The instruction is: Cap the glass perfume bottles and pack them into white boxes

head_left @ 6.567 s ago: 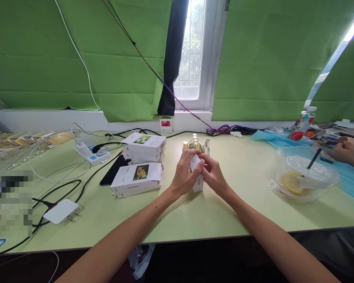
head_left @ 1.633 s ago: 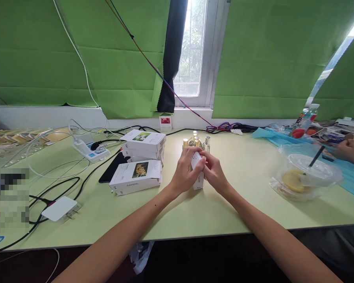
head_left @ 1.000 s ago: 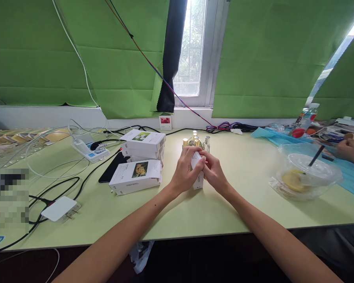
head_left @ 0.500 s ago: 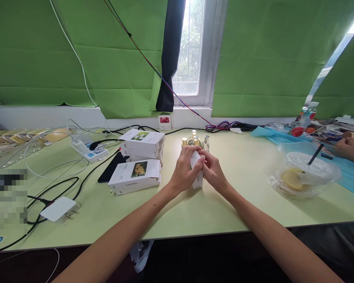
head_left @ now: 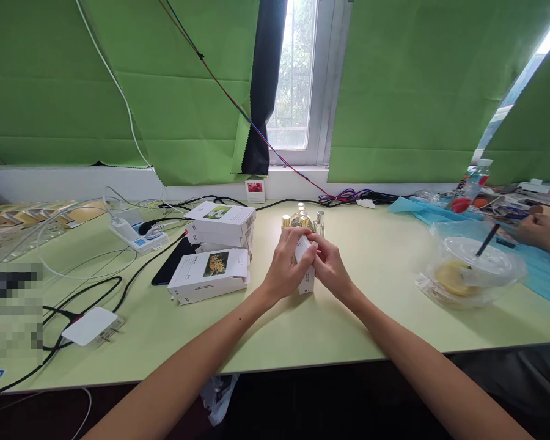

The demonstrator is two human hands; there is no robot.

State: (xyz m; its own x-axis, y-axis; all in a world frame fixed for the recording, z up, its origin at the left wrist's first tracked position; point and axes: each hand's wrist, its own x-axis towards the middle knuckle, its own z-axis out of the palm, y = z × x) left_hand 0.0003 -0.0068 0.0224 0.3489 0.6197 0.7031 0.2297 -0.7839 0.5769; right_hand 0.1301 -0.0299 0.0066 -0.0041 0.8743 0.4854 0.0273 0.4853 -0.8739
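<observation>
Between my two hands stands a small white box with fine print, on the table in front of me. My left hand is wrapped around its left side, thumb across the near edge at the top. My right hand grips it from the right, fingertips meeting those of the left near the upper end. Much of the box is covered by my fingers. Just behind my hands are several small glass bottles with gold and silver caps, partly hidden.
To the left lie a white box with a yellow flower picture, stacked white boxes, a dark phone, a power strip and a white charger. At right are a bagged lidded cup and another person's hand.
Hardly anything differs. Both hands keep their hold on the white box, and the whole view has shifted very slightly.
</observation>
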